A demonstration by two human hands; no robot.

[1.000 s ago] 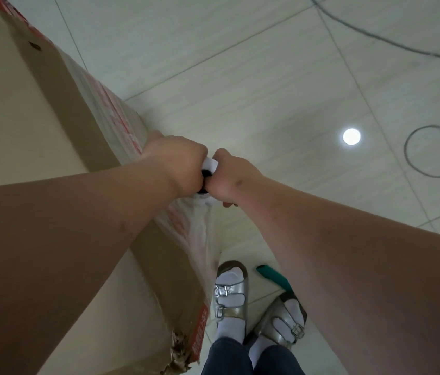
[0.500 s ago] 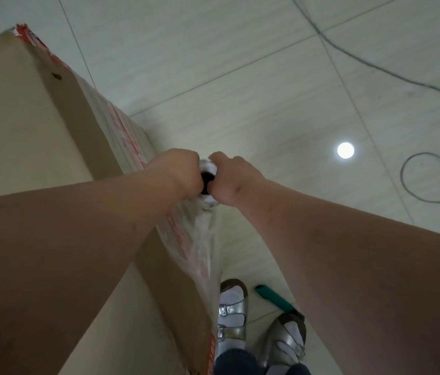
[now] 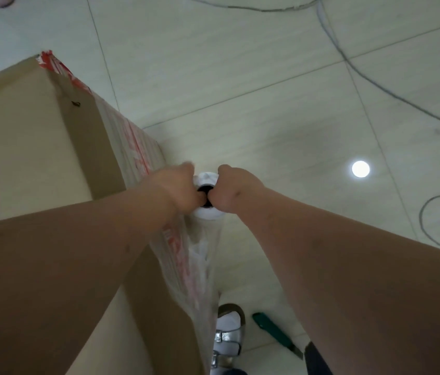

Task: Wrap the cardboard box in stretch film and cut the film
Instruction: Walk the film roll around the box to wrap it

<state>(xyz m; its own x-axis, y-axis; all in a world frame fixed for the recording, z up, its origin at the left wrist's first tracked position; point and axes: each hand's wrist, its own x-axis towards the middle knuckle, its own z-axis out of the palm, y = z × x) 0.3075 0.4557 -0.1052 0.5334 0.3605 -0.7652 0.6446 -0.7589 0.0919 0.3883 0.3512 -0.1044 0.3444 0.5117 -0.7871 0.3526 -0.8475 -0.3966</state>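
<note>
A tall cardboard box (image 3: pixel 32 147) with red-printed tape stands at the left, its right side covered in clear stretch film (image 3: pixel 186 255). Just off that side a white stretch film roll (image 3: pixel 206 180) stands upright, seen from above with its dark core showing. My left hand (image 3: pixel 178 185) and my right hand (image 3: pixel 229 188) grip the top of the roll from either side, fingers curled around it. Film runs from the roll down along the box side. The roll's lower part is hidden under my hands and the film.
A green utility knife (image 3: pixel 277 334) lies on the tiled floor near my sandalled foot (image 3: pixel 228 331). Grey cables (image 3: pixel 375 85) cross the floor at the top and right, with a loop (image 3: pixel 427 226) at the right edge. A ceiling light reflects on the tiles (image 3: pixel 360 169).
My hands and the roll have moved forward along the box side, and more of the box's far corner has come into view. The grip on the roll is unchanged.
</note>
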